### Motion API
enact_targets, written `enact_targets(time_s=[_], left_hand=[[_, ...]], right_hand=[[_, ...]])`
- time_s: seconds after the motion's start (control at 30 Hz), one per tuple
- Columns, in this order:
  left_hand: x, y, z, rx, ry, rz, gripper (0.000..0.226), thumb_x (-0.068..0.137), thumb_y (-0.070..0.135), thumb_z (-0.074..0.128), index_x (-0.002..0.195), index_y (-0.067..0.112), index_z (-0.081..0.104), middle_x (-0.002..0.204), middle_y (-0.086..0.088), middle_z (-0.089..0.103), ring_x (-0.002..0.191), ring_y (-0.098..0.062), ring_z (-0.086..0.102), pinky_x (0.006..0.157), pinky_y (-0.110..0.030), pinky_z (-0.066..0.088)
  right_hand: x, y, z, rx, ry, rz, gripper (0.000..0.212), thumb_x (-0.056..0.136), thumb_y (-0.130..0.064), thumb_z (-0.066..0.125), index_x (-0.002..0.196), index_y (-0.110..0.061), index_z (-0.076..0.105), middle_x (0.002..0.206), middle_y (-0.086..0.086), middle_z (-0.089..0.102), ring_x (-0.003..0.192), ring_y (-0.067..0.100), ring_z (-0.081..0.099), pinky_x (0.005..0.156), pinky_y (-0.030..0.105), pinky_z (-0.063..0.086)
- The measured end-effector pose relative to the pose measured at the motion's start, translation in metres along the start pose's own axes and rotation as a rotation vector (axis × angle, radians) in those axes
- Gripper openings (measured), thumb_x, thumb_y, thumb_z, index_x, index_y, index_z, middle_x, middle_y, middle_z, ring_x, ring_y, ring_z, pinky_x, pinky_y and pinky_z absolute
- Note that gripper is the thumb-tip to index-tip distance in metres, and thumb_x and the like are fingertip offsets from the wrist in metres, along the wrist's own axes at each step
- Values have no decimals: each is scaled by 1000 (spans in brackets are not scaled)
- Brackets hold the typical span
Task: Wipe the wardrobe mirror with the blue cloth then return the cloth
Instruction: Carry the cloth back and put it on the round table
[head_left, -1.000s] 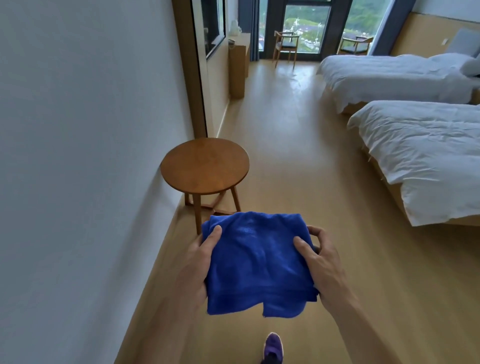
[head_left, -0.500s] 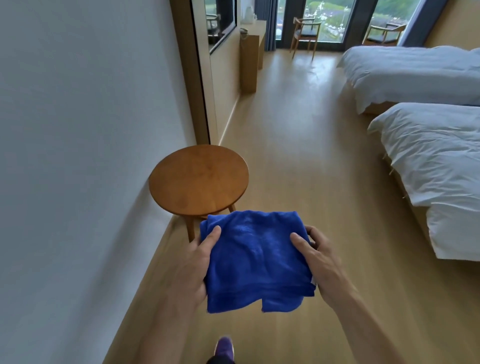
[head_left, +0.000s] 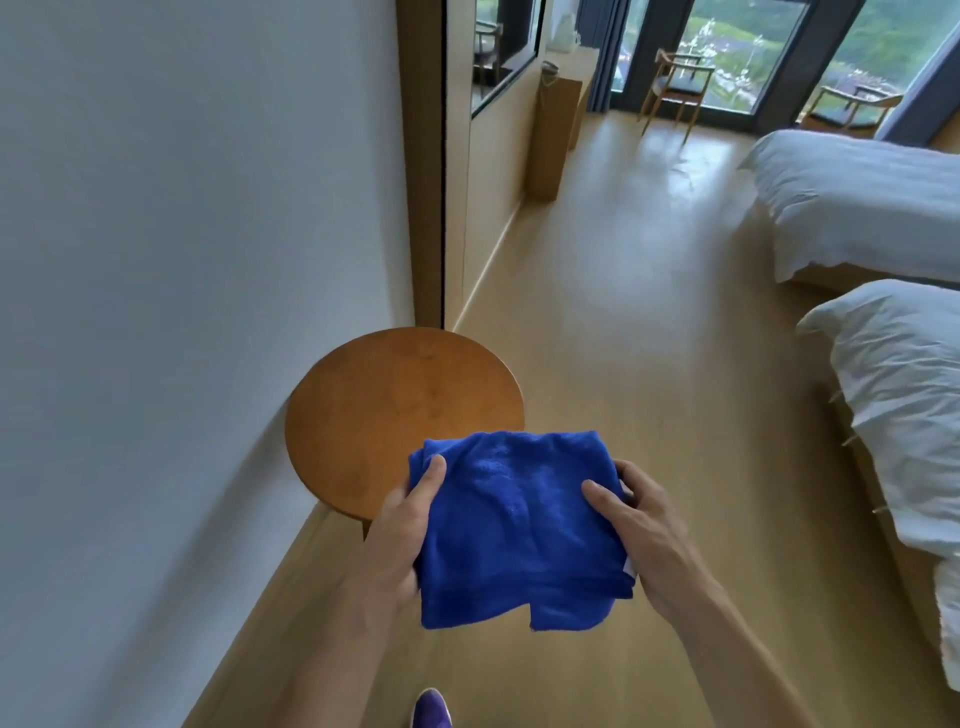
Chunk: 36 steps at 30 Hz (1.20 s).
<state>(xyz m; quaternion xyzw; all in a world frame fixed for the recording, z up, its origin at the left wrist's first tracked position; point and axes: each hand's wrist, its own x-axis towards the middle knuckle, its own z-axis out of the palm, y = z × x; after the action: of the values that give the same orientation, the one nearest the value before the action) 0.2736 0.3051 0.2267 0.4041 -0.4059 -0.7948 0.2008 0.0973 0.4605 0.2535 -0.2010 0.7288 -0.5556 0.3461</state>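
I hold a folded blue cloth (head_left: 514, 525) in front of me with both hands. My left hand (head_left: 397, 540) grips its left edge, thumb on top. My right hand (head_left: 639, 525) grips its right edge, thumb on top and fingers curled underneath. The cloth's far edge overlaps the near rim of a round wooden side table (head_left: 384, 410) that stands against the white wall. Further along that wall runs a tall wooden frame with a dark edge (head_left: 441, 171); a mirror (head_left: 496, 47) is set in the wall beyond it.
A white wall (head_left: 182, 312) fills the left. Two beds with white duvets (head_left: 883, 218) stand on the right. A wooden cabinet (head_left: 556, 135) and two chairs (head_left: 675, 88) stand at the far end by the windows. Wooden floor (head_left: 649, 338) lies between. A purple shoe (head_left: 431, 709) shows below.
I have walked forward; the round table is nearer and the cloth now overlaps its near rim. Both hands keep the same hold on the cloth.
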Motion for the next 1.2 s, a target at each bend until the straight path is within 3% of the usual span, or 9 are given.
enact_targets(time_s=[0.13,0.27,0.53,0.73,0.87,1.03,1.2], left_hand=[[39,25,-7,-22,92,6,41,99,55,59,123,23,71,118,-7,77,110,-27,74,102,-51,55],[78,40,-21,-87,174,11,39,101,55,56,122,25,71,119,-6,76,109,-24,74,89,-42,56],[168,43,12,-194,450,-13,34,102,54,55,119,31,72,115,1,78,103,-16,76,87,-37,56],[209,32,57,-382,703,-37,31,96,59,61,121,41,67,108,12,79,94,-6,76,72,-25,58],[226,28,60,-472,846,-46,38,93,63,64,126,44,62,102,15,79,88,-4,77,66,-24,59],[246,32,41,-465,891,-27,25,97,60,60,119,49,61,99,21,78,86,1,75,61,-19,59],[282,30,8,-406,879,-48,20,99,57,59,116,47,64,101,21,78,89,0,75,75,-27,56]], right_hand=[[61,-14,14,34,-164,-9,23,96,-26,62,114,-40,67,108,1,75,100,25,72,90,56,56],[127,-23,32,24,-386,-27,33,99,-23,61,127,-41,61,120,-1,71,109,23,69,93,47,55],[286,-38,40,-138,-654,-30,32,99,-24,59,123,-45,63,116,-8,71,107,17,69,95,46,55],[387,-64,46,-327,-894,-16,33,97,-37,61,122,-58,58,114,-26,67,100,-2,65,90,29,49],[425,-68,68,-446,-1035,-31,33,100,-40,56,126,-59,53,117,-27,65,109,4,62,96,33,47],[452,-57,98,-480,-1081,-8,37,102,-28,54,130,-52,54,123,-20,66,116,10,61,105,40,46],[477,-44,122,-562,-1009,43,36,101,-22,51,122,-51,57,108,-8,72,101,17,69,93,45,56]])
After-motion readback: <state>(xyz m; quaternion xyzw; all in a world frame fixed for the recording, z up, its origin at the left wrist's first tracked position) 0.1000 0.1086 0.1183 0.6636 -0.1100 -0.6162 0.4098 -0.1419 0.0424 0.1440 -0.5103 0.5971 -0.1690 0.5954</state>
